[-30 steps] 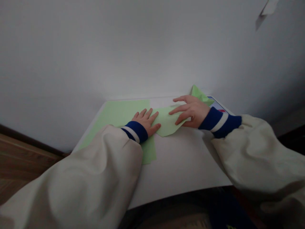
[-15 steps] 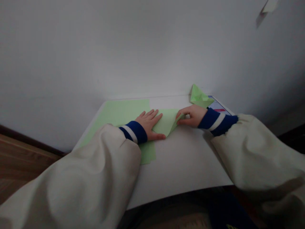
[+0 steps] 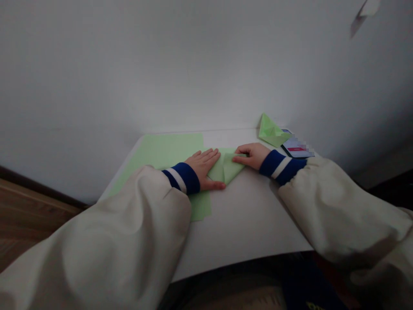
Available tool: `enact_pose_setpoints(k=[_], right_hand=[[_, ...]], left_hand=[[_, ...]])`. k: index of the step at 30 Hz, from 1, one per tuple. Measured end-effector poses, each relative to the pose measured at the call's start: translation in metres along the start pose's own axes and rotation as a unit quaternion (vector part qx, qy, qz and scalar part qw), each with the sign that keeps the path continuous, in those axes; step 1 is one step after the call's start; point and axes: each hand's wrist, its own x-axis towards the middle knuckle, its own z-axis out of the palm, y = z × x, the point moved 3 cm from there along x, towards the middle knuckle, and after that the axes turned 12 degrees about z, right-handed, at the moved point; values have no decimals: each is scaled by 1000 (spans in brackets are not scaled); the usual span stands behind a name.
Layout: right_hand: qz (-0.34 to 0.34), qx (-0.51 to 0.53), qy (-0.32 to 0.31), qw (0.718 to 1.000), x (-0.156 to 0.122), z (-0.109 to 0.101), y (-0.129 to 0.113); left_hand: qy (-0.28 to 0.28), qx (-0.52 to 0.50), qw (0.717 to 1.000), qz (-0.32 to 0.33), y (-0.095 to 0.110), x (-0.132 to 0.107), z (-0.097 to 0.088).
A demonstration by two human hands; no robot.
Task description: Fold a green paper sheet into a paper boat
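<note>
A piece of light green paper (image 3: 218, 170) lies on the white table between my hands, with its right corner folded over toward the middle. My left hand (image 3: 204, 168) rests flat on its left part, fingers stretched and thumb near the lower edge. At the folded flap, my right hand (image 3: 251, 155) pinches the paper between thumb and fingers. The fingertips behind the flap are partly hidden. Under my left forearm, larger green sheets (image 3: 171, 146) are spread on the table.
A folded green paper boat (image 3: 272, 132) stands at the back right. Beside it lies a phone-like device (image 3: 295, 148) with a lit screen. The white table (image 3: 245, 228) meets a pale wall behind. Brown wooden furniture (image 3: 29, 219) is at the left.
My right hand has moved left, bringing the paper's right corner over so the flap lies more folded. My left hand has stayed in place on the paper.
</note>
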Motion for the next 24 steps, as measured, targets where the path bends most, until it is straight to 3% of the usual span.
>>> enact_pose_setpoints(k=[24], right_hand=[[63,-129,34,989,7,6,-4]], left_hand=[[-8,-4,999,-31,3,7,-2]])
